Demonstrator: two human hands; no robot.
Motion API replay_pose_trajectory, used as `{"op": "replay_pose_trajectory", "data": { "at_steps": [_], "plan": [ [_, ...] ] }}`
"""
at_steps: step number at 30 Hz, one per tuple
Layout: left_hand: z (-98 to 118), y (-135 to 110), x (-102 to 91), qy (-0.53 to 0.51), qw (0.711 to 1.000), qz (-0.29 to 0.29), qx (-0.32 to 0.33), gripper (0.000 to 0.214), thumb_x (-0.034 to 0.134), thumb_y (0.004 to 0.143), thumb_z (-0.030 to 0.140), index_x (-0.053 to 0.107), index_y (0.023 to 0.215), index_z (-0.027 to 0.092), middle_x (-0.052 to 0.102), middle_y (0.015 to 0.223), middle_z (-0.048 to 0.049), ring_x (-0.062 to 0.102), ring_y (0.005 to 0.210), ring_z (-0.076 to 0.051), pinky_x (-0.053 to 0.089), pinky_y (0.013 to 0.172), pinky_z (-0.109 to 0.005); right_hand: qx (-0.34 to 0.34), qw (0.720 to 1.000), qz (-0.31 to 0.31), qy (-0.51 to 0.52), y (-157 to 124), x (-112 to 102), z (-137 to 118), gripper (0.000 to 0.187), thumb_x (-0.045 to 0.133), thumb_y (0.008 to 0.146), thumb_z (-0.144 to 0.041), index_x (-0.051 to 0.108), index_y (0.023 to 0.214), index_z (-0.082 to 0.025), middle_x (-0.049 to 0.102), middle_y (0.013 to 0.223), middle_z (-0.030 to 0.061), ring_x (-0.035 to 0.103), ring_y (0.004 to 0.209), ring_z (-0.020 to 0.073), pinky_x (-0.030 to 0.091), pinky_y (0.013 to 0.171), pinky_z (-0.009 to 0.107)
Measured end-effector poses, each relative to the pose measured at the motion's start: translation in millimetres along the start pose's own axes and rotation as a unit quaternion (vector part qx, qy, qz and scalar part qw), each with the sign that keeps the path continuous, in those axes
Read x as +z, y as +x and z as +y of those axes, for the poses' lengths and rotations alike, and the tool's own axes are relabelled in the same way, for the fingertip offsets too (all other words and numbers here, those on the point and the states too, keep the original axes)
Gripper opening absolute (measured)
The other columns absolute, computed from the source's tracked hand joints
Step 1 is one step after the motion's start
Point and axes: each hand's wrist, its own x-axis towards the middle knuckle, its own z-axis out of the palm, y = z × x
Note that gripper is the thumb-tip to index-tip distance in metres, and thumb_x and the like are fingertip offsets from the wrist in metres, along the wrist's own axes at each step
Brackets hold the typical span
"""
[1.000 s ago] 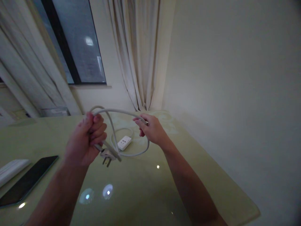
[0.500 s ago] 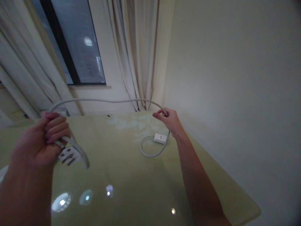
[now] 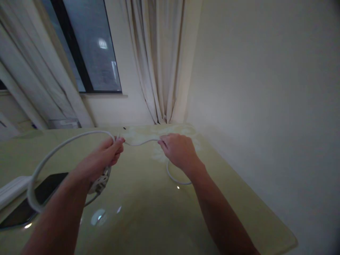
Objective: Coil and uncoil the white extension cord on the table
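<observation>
- Looking down from the head view, the left hand (image 3: 106, 156) is closing its grip around a white power cord (image 3: 66, 141), fingertips pinched on the cord at the top of a big loop.
- Swinging out to the left of that grip, the loop is arcing up and then down toward the lower left, hanging above the table (image 3: 148, 205).
- Just under the left grip, a white plug (image 3: 100, 182) is showing below the wrist; whether the palm is touching it cannot be told.
- The right hand (image 3: 178, 150) is gripping the same cord, knuckles up, fingers folded over it, just across from the left grip.
- Between the two grips, a short stretch of cord is sagging slightly.
- Below the right grip, the cord is curving in a small arc lying on the table beside the wrist.
- Well to the left of the left grip, a dark phone (image 3: 32, 202) is lying flat on the table, with a white flat object (image 3: 12, 189) resting beside it at the edge.
- Beyond both grips, pale curtains (image 3: 162, 60) are hanging beside a dark window (image 3: 90, 46).
</observation>
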Motion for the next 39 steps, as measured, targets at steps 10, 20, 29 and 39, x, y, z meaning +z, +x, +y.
{"op": "replay_pose_trajectory", "data": {
  "at_steps": [10, 20, 29, 39],
  "plan": [
    [17, -4, 20.7, -0.305, 0.945, -0.102, -0.051, 0.017, 0.051, 0.103, 0.015, 0.063, 0.091, 0.015, 0.027, 0.059, 0.0114, 0.017, 0.037, -0.004, 0.02, 0.03, -0.01, -0.214, 0.966, 0.032, 0.14, -6, 11, -21, 0.041, 0.061, 0.102, -0.05, 0.078, 0.079, -0.02, 0.069, 0.081, 0.003, 0.054, 0.067, 0.0142, 0.029, 0.06, 0.032],
    [9, -19, 23.2, -0.253, 0.93, -0.253, -0.089, 0.019, 0.071, 0.096, 0.037, 0.067, 0.096, 0.018, 0.024, 0.058, 0.0128, 0.003, 0.043, -0.003, 0.016, 0.031, -0.01, -0.317, 0.847, 0.37, 0.214, -6, 51, -41, 0.028, 0.044, 0.102, -0.037, 0.057, 0.081, -0.023, 0.059, 0.075, 0.0013, 0.057, 0.066, 0.0146, 0.038, 0.053, 0.029],
    [14, -41, 45.7, 0.113, 0.964, -0.237, 0.037, 0.05, 0.07, 0.087, 0.067, 0.064, 0.078, 0.018, 0.041, 0.064, 0.0049, 0.032, 0.056, -0.009, 0.028, 0.044, -0.017, -0.199, 0.785, 0.534, 0.241, -4, 45, -34, 0.006, 0.049, 0.102, -0.022, 0.053, 0.098, -0.024, 0.061, 0.083, 0.0034, 0.061, 0.072, 0.0169, 0.046, 0.057, 0.029],
    [8, -31, 43.0, 0.078, 0.97, -0.22, 0.07, 0.054, 0.063, 0.095, 0.061, 0.056, 0.063, 0.018, 0.045, 0.055, 0.0032, 0.029, 0.048, -0.008, 0.022, 0.042, -0.019, -0.125, 0.884, 0.344, 0.292, -4, 26, -23, 0.025, 0.048, 0.108, -0.035, 0.063, 0.094, -0.021, 0.065, 0.093, 0.0049, 0.062, 0.081, 0.0156, 0.048, 0.07, 0.029]
  ]
}}
